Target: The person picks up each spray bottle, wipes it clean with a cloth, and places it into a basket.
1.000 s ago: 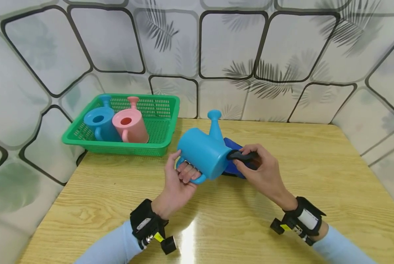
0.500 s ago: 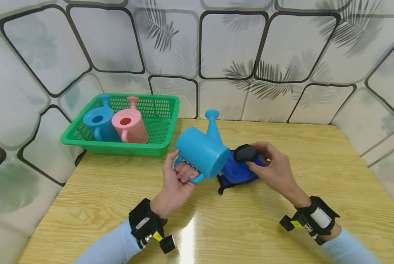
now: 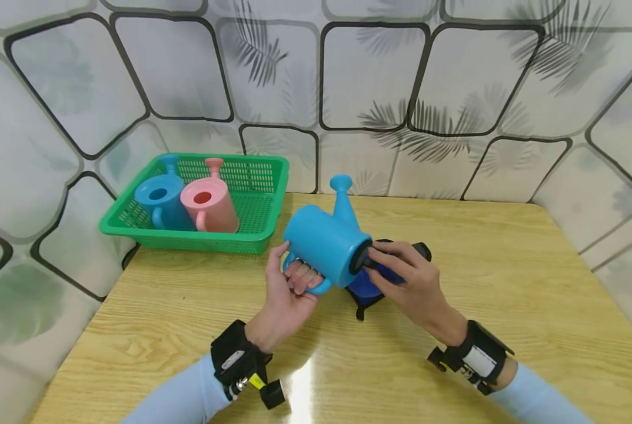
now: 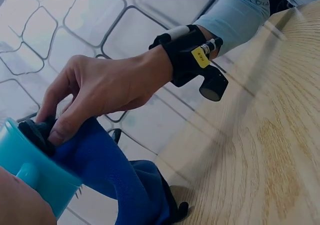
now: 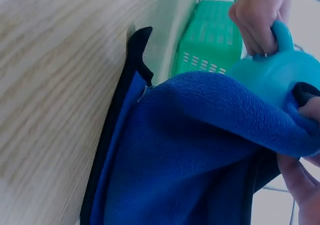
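My left hand (image 3: 292,294) grips the handle of a blue watering can (image 3: 321,241), which is tilted above the table with its base toward the right and its spout upward. In my right hand (image 3: 413,282) is a bunched part of a blue cleaning cloth (image 5: 180,130) with black edging. Thumb and fingers pinch it against the can's base, its black part touching the rim there, as the left wrist view also shows. The rest of the cloth hangs down, and a corner lies on or close to the tabletop.
A green plastic basket (image 3: 189,240) stands at the back left of the wooden table (image 3: 189,330). Inside its left half are another blue watering can (image 3: 170,203) and a pink watering can (image 3: 215,203). A patterned wall covering (image 3: 369,76) rises behind the table.
My right hand drew the cloth off the can's base to the right, then came back left and now presses it on the base again. My left hand and the can have barely moved.
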`<state>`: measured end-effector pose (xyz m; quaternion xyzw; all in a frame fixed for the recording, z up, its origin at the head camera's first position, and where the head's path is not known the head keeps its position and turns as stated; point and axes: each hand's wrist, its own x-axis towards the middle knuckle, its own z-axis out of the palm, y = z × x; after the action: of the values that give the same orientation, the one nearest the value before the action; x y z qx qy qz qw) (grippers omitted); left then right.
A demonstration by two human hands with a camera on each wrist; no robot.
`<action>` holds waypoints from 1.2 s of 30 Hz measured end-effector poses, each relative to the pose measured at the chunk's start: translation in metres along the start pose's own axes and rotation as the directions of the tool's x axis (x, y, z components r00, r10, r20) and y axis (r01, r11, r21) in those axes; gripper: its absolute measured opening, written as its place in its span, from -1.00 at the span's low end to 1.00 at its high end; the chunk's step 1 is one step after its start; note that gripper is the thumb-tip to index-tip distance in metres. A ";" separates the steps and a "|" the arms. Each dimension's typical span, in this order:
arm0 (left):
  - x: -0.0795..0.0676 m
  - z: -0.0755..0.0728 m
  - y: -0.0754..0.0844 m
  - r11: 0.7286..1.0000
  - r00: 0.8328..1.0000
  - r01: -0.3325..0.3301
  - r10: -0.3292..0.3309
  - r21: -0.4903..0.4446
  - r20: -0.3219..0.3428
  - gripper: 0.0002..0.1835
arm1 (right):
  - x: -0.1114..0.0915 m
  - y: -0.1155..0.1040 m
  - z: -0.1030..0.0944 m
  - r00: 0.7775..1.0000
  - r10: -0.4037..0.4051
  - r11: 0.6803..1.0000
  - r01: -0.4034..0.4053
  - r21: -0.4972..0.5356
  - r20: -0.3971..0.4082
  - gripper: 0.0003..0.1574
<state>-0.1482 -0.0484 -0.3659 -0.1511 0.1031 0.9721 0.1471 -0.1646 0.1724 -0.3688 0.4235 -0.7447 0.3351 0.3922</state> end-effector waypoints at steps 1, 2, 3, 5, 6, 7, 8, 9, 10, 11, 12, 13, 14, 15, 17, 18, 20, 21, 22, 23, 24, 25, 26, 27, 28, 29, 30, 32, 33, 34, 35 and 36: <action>0.000 0.000 0.000 1.000 1.000 0.000 0.000 0.002 0.000 -0.45 | 0.000 -0.002 0.001 1.000 -0.020 1.000 0.020 -0.003 0.007 -0.63; 0.000 -0.001 0.000 1.000 1.000 -0.001 0.001 0.004 -0.001 -0.45 | 0.000 -0.004 0.003 0.999 -0.040 0.999 0.040 -0.002 0.014 -0.59; 0.000 -0.001 0.000 1.000 1.000 -0.003 0.003 0.009 0.000 -0.45 | 0.000 -0.005 0.004 0.998 -0.059 0.998 0.060 -0.005 0.022 -0.57; 0.001 -0.001 -0.001 1.000 1.000 -0.007 0.007 0.014 -0.002 -0.44 | 0.001 -0.009 0.006 0.995 -0.094 0.996 0.094 -0.006 0.039 -0.58; 0.001 -0.001 -0.001 1.000 1.000 -0.008 0.008 0.016 -0.003 -0.44 | 0.001 -0.010 0.007 0.993 -0.109 0.994 0.109 -0.002 0.045 -0.59; 0.001 -0.001 -0.001 1.000 1.000 -0.010 0.010 0.019 -0.007 -0.44 | 0.001 -0.011 0.007 0.991 -0.123 0.992 0.123 0.003 0.054 -0.60; 0.001 -0.001 -0.001 1.000 1.000 -0.012 0.012 0.022 -0.009 -0.44 | 0.000 -0.012 0.008 0.989 -0.134 0.991 0.134 0.010 0.063 -0.61; 0.002 -0.001 -0.001 1.000 1.000 -0.014 0.015 0.023 -0.010 -0.44 | 0.000 -0.013 0.008 0.987 -0.144 0.990 0.143 0.017 0.075 -0.62; 0.002 -0.001 -0.001 1.000 1.000 -0.016 0.017 0.024 -0.012 -0.44 | -0.001 -0.014 0.009 0.985 -0.151 0.988 0.149 0.026 0.088 -0.65; 0.002 -0.001 -0.001 1.000 1.000 -0.017 0.017 0.024 -0.013 -0.44 | -0.001 -0.015 0.009 0.983 -0.154 0.988 0.151 0.035 0.103 -0.67; 0.002 -0.001 0.000 1.000 1.000 -0.018 0.018 0.024 -0.013 -0.44 | -0.002 -0.016 0.008 0.981 -0.156 0.988 0.152 0.040 0.118 -0.69; 0.002 -0.001 0.000 1.000 1.000 -0.019 0.019 0.025 -0.014 -0.44 | -0.003 -0.016 0.008 0.979 -0.155 0.988 0.151 0.045 0.133 -0.71; 0.002 -0.001 0.000 1.000 1.000 -0.018 0.018 0.024 -0.013 -0.44 | -0.004 -0.017 0.008 0.977 -0.155 0.987 0.150 0.051 0.145 -0.72; 0.001 -0.001 0.000 1.000 1.000 -0.016 0.016 0.024 -0.014 -0.44 | -0.004 -0.017 0.008 0.975 -0.156 0.987 0.149 0.052 0.157 -0.72; 0.001 -0.001 0.000 1.000 1.000 -0.010 0.011 0.025 -0.016 -0.44 | -0.005 -0.018 0.008 0.972 -0.156 0.987 0.149 0.052 0.175 -0.69; 0.001 -0.001 0.000 1.000 1.000 -0.008 0.009 0.025 -0.018 -0.44 | -0.005 -0.018 0.009 0.970 -0.159 0.987 0.152 0.051 0.182 -0.67; 0.001 -0.001 0.000 1.000 1.000 -0.002 0.003 0.022 -0.015 -0.44 | -0.006 -0.017 0.009 0.967 -0.160 0.987 0.154 0.044 0.200 -0.59; 0.001 -0.001 0.000 1.000 1.000 0.000 0.000 0.022 -0.011 -0.44 | -0.006 -0.017 0.009 0.964 -0.160 0.987 0.155 0.040 0.210 -0.55; 0.001 -0.001 0.000 1.000 1.000 0.001 -0.001 0.022 -0.008 -0.44 | -0.006 -0.017 0.009 0.962 -0.160 0.987 0.155 0.036 0.220 -0.54; 0.001 -0.001 0.000 1.000 1.000 0.003 -0.003 0.023 -0.006 -0.44 | -0.007 -0.017 0.008 0.960 -0.158 0.987 0.155 0.033 0.230 -0.63; 0.001 -0.001 0.000 1.000 1.000 0.003 -0.003 0.024 -0.004 -0.44 | -0.007 -0.016 0.008 0.958 -0.155 0.988 0.152 0.030 0.242 -0.72; 0.001 -0.001 0.000 1.000 1.000 0.005 -0.005 0.026 -0.002 -0.44 | -0.008 -0.016 0.007 0.956 -0.150 0.989 0.148 0.027 0.254 -0.77; 0.001 -0.002 0.000 1.000 1.000 0.006 -0.006 0.029 -0.002 -0.44 | -0.009 -0.016 0.007 0.953 -0.146 0.989 0.145 0.023 0.264 -0.76; 0.000 -0.002 0.000 0.999 1.000 0.007 -0.007 0.032 -0.004 -0.44 | -0.010 -0.015 0.006 0.951 -0.141 0.990 0.141 0.019 0.276 -0.68; 0.000 -0.002 0.000 0.999 1.000 0.008 -0.008 0.033 -0.005 -0.44 | -0.011 -0.015 0.005 0.949 -0.134 0.991 0.136 0.014 0.286 -0.57; 0.000 -0.003 -0.001 0.999 1.000 0.010 -0.010 0.033 -0.005 -0.44 | -0.012 -0.015 0.004 0.947 -0.123 0.992 0.127 0.005 0.297 -0.47; 0.000 -0.003 -0.001 0.999 1.000 0.012 -0.012 0.033 -0.001 -0.44 | -0.012 -0.014 0.004 0.945 -0.113 0.993 0.120 -0.005 0.306 -0.46; -0.001 -0.003 -0.001 0.999 1.000 0.016 -0.016 0.032 0.007 -0.45 | -0.014 -0.013 0.002 0.944 -0.093 0.994 0.108 -0.028 0.317 -0.45; -0.001 -0.003 -0.001 0.999 1.000 0.019 -0.019 0.031 0.012 -0.45 | -0.014 -0.012 0.001 0.944 -0.084 0.994 0.101 -0.038 0.320 -0.45; -0.001 -0.003 -0.002 0.999 1.000 0.020 -0.021 0.031 0.015 -0.45 | -0.014 -0.012 0.000 0.944 -0.072 0.995 0.092 -0.048 0.323 -0.45; -0.001 -0.003 -0.002 0.999 1.000 0.023 -0.024 0.031 0.017 -0.45 | -0.014 -0.011 -0.001 0.944 -0.058 0.995 0.081 -0.058 0.323 -0.46; -0.001 -0.003 -0.002 0.999 0.999 0.025 -0.026 0.031 0.020 -0.45 | -0.014 -0.010 -0.002 0.945 -0.046 0.995 0.071 -0.065 0.322 -0.47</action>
<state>-0.1455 -0.0480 -0.3684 -0.1404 0.1147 0.9699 0.1628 -0.1501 0.1755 -0.3785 0.4789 -0.7978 0.2217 0.2916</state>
